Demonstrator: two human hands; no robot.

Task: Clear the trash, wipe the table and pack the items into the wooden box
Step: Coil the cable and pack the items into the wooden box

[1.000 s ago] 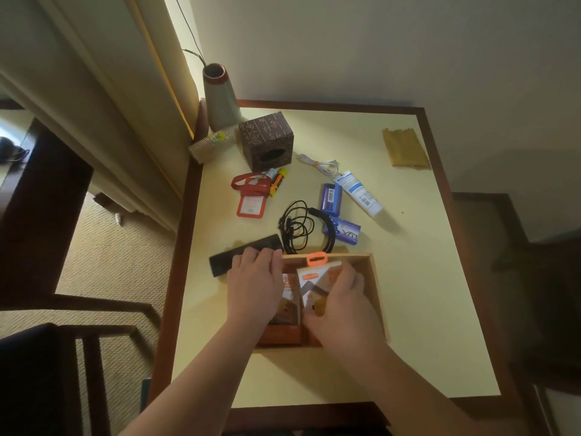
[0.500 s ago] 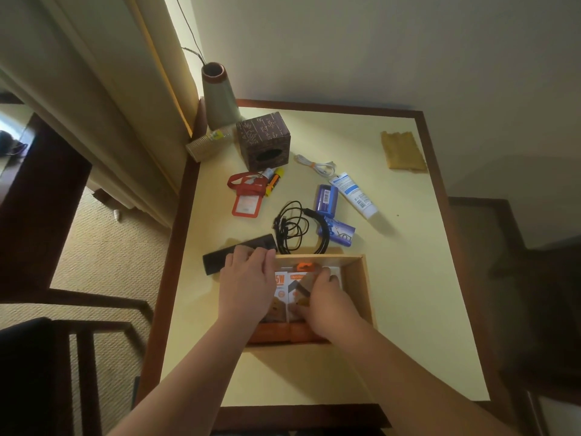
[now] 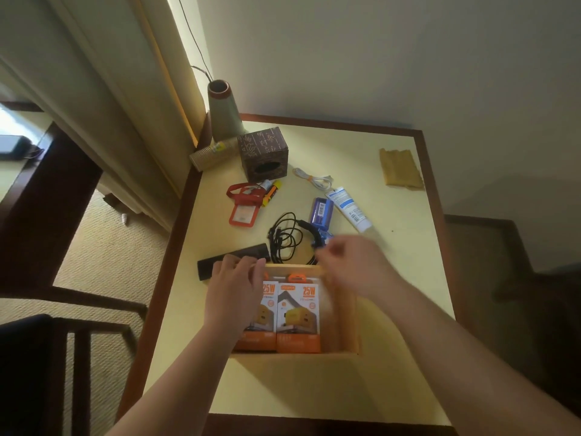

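The wooden box (image 3: 347, 313) sits on the yellow table (image 3: 408, 278) near its front edge. Two orange-and-white charger packs lie flat in it side by side; the right pack (image 3: 298, 316) is in full view, and the left pack (image 3: 268, 292) is partly under my left hand (image 3: 234, 291). That hand rests on the box's left side with its fingers reaching the far rim. My right hand (image 3: 352, 265) is blurred above the box's far right corner, fingers loosely curled and holding nothing, close to the black cable (image 3: 286, 237) and a small blue packet (image 3: 327, 239).
Beyond the box lie a black remote (image 3: 232, 261), a blue box (image 3: 321, 212), a white tube (image 3: 349, 209), a white cable (image 3: 314, 180), a red badge holder (image 3: 243, 206) and an orange marker (image 3: 272, 193). A brown cube box (image 3: 264, 155), vase (image 3: 223, 114), tipped cup (image 3: 210, 154) and yellow cloth (image 3: 401, 168) stand farther back.
My right hand laid the second charger pack flat in the box, let go, and moved up past the far rim toward the cable. My left hand stayed on the box's left side.
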